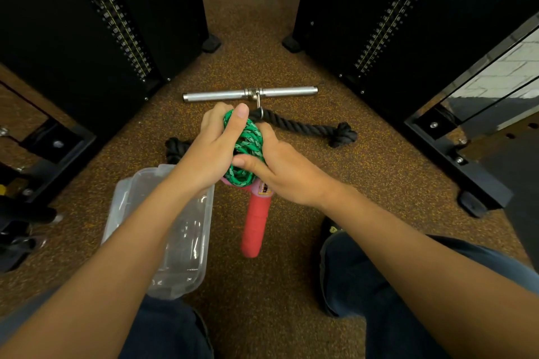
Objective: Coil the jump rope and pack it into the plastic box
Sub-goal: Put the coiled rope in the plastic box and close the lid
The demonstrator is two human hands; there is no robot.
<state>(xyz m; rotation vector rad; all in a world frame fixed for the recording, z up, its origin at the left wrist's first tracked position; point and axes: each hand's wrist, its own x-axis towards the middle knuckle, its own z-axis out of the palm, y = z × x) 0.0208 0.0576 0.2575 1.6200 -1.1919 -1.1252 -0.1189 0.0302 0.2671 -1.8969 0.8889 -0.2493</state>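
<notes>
Both forearms reach fwd from the bottom edge, over knees in dark jeans (364, 280). Left hand (213, 148) is clenched around the green jump rope coil (246, 148), thumb laid up along the top of the bundle. Right hand (280, 166) grips the same coil from the other side, thumb pressed across its lower front. Coil is a tight wad of green-and-white braided cord, held up between the 2 hands, above the floor. One red handle (255, 227) w/ a pink collar hangs straight down from the coil; whether its tip touches the floor, can't tell.

Clear plastic box (172, 230) sits open on the speckled rubber floor (262, 300), just left of the red handle and partly under the left forearm; nothing of the rope is in it.

Beyond the coil: black triceps rope (309, 125) clipped to a chrome straight bar (250, 93), both on the floor. Black weight-stack towers (96, 23) stand either side of them.
</notes>
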